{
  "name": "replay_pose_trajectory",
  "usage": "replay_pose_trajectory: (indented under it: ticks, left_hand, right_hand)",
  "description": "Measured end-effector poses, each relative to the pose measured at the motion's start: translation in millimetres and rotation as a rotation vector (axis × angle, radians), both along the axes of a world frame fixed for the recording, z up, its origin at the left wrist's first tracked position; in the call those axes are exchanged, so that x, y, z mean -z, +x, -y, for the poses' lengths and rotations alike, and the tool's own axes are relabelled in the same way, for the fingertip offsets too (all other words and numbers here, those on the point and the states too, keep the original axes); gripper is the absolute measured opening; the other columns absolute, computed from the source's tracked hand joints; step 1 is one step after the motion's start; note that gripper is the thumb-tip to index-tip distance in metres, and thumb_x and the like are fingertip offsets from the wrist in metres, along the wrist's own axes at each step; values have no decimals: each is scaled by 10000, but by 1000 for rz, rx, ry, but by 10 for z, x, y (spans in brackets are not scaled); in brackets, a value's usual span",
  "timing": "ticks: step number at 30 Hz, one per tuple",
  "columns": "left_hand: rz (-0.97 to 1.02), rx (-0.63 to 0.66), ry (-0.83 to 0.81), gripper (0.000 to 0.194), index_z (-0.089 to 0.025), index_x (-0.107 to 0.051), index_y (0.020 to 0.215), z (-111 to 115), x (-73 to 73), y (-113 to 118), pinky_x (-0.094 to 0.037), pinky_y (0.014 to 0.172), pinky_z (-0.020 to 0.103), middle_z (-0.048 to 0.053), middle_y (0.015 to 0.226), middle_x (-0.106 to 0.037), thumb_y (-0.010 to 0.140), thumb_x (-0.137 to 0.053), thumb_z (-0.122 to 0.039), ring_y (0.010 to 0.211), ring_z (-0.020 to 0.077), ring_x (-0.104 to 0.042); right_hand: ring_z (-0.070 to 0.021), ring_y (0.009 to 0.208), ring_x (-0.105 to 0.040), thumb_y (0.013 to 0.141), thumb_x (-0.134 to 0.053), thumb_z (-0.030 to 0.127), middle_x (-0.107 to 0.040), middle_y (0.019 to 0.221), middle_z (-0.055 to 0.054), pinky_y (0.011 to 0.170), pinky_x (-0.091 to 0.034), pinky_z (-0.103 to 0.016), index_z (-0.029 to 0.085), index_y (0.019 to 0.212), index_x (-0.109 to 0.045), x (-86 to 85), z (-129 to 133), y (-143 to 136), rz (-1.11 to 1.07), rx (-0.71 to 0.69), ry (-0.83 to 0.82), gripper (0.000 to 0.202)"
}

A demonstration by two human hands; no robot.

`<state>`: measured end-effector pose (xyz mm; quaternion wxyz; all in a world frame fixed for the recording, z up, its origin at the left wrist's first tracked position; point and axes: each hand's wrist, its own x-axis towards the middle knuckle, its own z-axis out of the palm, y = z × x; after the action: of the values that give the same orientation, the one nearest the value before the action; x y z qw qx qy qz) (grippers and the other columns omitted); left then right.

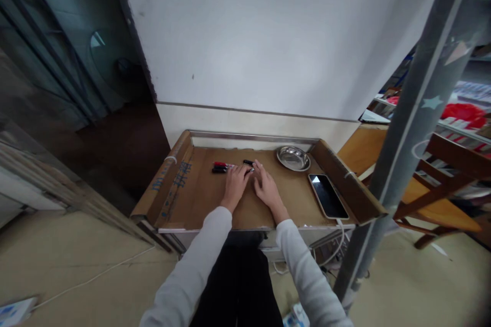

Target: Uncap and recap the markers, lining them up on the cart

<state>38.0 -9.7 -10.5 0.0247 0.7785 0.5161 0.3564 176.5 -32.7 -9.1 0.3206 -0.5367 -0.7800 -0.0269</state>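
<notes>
Both my hands rest near the middle of a cardboard-lined tray table. My left hand (237, 184) lies over the right ends of a red marker (220, 164) and a black marker (219, 169), its fingertips near a small dark pen-like piece (251, 169). My right hand (265, 187) is beside it, fingers bent toward the same piece; what the fingertips grip is too small to tell. Just beyond the fingertips lies a black cap or marker end (248, 162). A round steel bowl (293, 158) sits to the right at the back.
A phone (328, 196) with a white cable lies at the tray's right. Raised cardboard sides (347, 181) border the table (199, 209). A metal post (402, 127) stands at the right, with a wooden chair (437, 209) behind it. A white panel rises behind.
</notes>
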Motion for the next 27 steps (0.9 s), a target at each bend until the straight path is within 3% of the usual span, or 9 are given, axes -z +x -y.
replay_pose_trajectory:
  ticks: [2, 6, 10, 18, 23, 27]
  left_hand:
    - [38, -109, 2, 233, -244, -592, 1006, 77, -6, -94, -357, 854, 367, 42, 1008, -646, 895, -419, -355, 969, 218, -506]
    - [48, -287, -26, 252, -238, -607, 1012, 206, 22, -289, -378, 793, 373, 69, 982, -649, 885, -431, -366, 889, 231, -510]
    - [-16, -366, -67, 199, -199, -611, 977, 201, 82, -357, -406, 782, 363, 87, 942, -623, 866, -476, -294, 855, 231, -520]
    - [58, -282, -77, 226, -150, -569, 1023, 46, 188, -308, -438, 860, 341, 113, 1039, -534, 828, -460, -116, 944, 208, -534]
    - [65, -281, -34, 242, -144, -539, 1017, 33, 149, -231, -442, 862, 339, 115, 1048, -515, 819, -413, -81, 948, 198, -538]
    - [-71, -99, 14, 224, -165, -557, 962, 44, 81, -47, -423, 863, 349, 103, 1008, -541, 826, -396, -90, 954, 216, -520]
  right_hand:
    - [-170, 1092, -474, 850, -326, 137, -517, 1257, -91, 916, -363, -295, 150, 1398, -220, 4, -21, 2, -21, 33, 1, 558]
    - [-209, 1083, -448, 825, -367, 114, -524, 1209, -114, 918, -345, -336, 155, 1231, -481, 33, -127, 41, 43, 259, -13, 423]
    - [-211, 1060, -433, 843, -405, 152, -512, 1183, -103, 885, -339, -321, 218, 1170, -545, 50, -206, 45, 139, 341, -47, 362]
    - [-213, 1049, -427, 860, -415, 182, -496, 1187, -102, 869, -318, -315, 265, 1211, -525, 62, -216, 26, 197, 357, -71, 377]
    - [-205, 998, -438, 884, -398, 226, -531, 1101, -88, 841, -315, -310, 263, 1140, -566, 68, -218, 24, 195, 365, -60, 309]
    - [-203, 965, -442, 886, -419, 270, -542, 1047, -82, 819, -308, -306, 247, 1051, -601, 72, -215, 38, 184, 362, -51, 246]
